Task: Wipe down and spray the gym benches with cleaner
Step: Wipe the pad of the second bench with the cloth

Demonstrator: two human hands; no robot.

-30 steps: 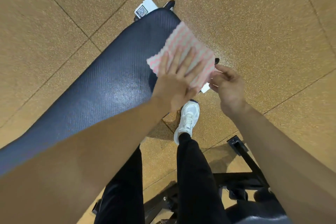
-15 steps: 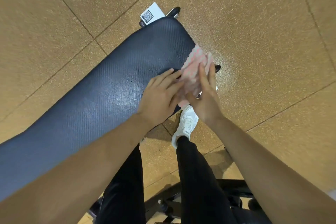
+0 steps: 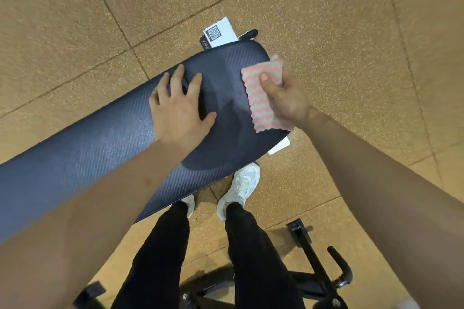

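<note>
The step in hand looks like the wiping of the bench pad (image 3: 100, 148), at its rounded far end; the right hand (image 3: 286, 98) pinches a pink-and-grey zigzag cloth (image 3: 261, 105), thumb clamped on top and the other fingers hidden behind it, so that the cloth hangs over the pad's right edge; the left hand (image 3: 178, 110) lies flat on the pad just beside it, fingers straight and spread apart, seemingly steadying the bench; the next move probably calls for laying the cloth flat and drawing it firmly along the textured vinyl, where a darker curved patch near the end may be damp; no spray bottle is in view, so spraying would mean fetching one; the pad is dark, ribbed and slightly glossy; a white QR-code label (image 3: 221, 35) shows just beyond its end; the speckled tan floor (image 3: 326, 20) has dark seams; white shoes (image 3: 241, 188) stand beside the bench, and a black metal frame (image 3: 308, 253) lies near the feet.
</note>
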